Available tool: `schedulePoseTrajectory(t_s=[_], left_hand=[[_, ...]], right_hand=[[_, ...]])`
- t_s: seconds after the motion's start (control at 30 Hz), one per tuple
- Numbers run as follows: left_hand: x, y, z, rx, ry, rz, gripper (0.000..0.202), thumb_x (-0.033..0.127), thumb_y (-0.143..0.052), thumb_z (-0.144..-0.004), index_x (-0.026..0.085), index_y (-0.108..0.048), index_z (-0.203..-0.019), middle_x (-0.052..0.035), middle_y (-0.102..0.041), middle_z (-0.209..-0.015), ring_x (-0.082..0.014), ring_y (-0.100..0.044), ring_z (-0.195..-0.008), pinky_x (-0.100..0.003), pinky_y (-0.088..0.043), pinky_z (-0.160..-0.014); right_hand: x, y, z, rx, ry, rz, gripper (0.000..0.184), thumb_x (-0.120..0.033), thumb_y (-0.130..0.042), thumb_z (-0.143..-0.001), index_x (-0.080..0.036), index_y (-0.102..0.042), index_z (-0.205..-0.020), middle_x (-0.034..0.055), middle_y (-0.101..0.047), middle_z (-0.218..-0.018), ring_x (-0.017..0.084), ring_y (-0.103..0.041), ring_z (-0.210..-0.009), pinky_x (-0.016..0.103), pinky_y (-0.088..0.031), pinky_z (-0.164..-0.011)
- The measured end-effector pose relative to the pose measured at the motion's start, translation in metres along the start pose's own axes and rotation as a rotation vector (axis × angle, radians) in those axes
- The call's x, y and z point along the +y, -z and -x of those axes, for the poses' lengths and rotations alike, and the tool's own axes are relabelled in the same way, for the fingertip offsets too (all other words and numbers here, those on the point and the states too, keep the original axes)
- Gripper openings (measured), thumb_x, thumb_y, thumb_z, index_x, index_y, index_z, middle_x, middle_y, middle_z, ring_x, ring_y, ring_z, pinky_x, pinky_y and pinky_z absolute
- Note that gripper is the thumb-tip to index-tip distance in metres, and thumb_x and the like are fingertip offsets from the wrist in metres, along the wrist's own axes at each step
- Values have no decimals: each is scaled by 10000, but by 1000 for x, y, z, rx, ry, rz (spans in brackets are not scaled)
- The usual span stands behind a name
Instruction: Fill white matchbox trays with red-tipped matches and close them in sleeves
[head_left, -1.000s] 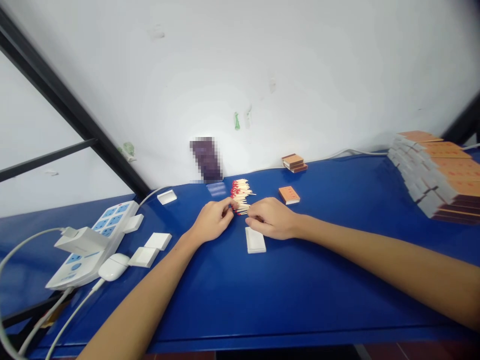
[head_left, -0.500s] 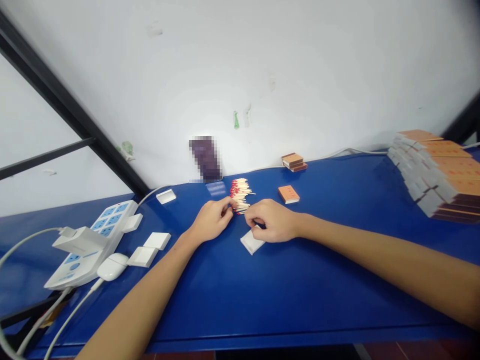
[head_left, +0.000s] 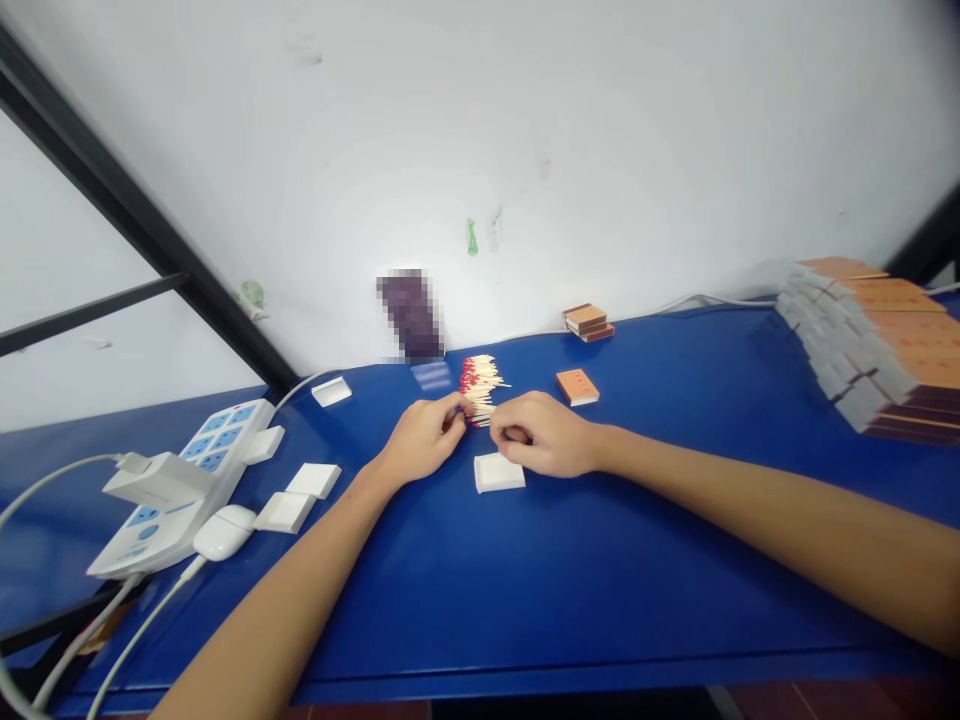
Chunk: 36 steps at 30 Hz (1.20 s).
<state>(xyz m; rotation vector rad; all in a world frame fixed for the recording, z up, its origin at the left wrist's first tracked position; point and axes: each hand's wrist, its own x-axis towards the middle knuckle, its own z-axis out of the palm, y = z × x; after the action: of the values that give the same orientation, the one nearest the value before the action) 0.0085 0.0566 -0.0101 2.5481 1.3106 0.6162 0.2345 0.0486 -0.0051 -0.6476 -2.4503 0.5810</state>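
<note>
Red-tipped matches (head_left: 478, 380) in a heap, heads leftward, beyond a shallow white tray (head_left: 496, 474)

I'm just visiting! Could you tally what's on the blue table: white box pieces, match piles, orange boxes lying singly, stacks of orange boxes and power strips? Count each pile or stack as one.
White box pieces: 4
Match pile: 1
Single orange box: 1
Stacks of orange boxes: 2
Power strip: 1
Total: 9

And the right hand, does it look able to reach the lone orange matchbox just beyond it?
Probably yes: the lone orange matchbox lies just beyond the right hand, and nothing on the blue tabletop seems to stand between them.
</note>
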Motion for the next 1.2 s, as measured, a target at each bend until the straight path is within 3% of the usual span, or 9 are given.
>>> schedulePoseTrajectory(t_s=[0.1,0.17,0.3,0.4,0.63,1.03,1.2], left_hand=[[0,0,0,2,0,-2,192,157,-436,-879,210,-604,-956,56,-508,-584,-118,-458,-528,-239,-317,-572],[1,0,0,1,3,-3,190,157,-436,-880,212,-601,-956,58,-499,-578,-118,-453,-522,-240,-315,-570],[0,0,0,-5,14,-5,173,164,-440,-881,215,-593,-946,60,-500,-583,-117,-459,-527,-240,-315,-572],[0,0,0,-1,17,0,167,154,-440,-872,212,-585,-933,58,-512,-591,-117,-464,-533,-239,-317,-574],[1,0,0,8,27,-14,171,156,-436,-869,214,-583,-935,57,-534,-600,-120,-482,-544,-239,-321,-581],[3,0,-1,105,146,-80,143,182,-447,-851,213,-581,-893,54,-545,-573,-136,-493,-533,-258,-306,-570],[3,-1,-1,99,146,-82,150,185,-448,-854,216,-585,-905,52,-555,-583,-138,-505,-544,-258,-307,-571]], right_hand=[[0,3,3,107,17,-133,108,-217,-467,-790,-185,-558,-740,-19,-509,-648,119,-433,-571,256,-324,-580],[2,2,2,218,0,-102,93,-218,-486,-781,-183,-566,-751,-5,-516,-690,128,-445,-605,260,-335,-595],[8,-6,-6,377,-216,115,95,-184,-519,-795,-182,-609,-762,10,-528,-773,129,-469,-669,265,-341,-643],[14,-10,-11,317,-290,147,77,-191,-574,-777,-189,-641,-813,8,-539,-813,126,-488,-690,262,-354,-652],[15,-12,-10,167,-258,217,97,-185,-574,-810,-205,-666,-834,22,-578,-868,147,-527,-781,264,-360,-687],[16,-13,-9,137,-226,238,58,-191,-574,-821,-197,-632,-817,16,-602,-880,140,-539,-777,254,-358,-687],[14,-12,-9,133,-224,243,126,-195,-571,-836,-198,-655,-931,22,-606,-885,146,-536,-777,257,-356,-685]])
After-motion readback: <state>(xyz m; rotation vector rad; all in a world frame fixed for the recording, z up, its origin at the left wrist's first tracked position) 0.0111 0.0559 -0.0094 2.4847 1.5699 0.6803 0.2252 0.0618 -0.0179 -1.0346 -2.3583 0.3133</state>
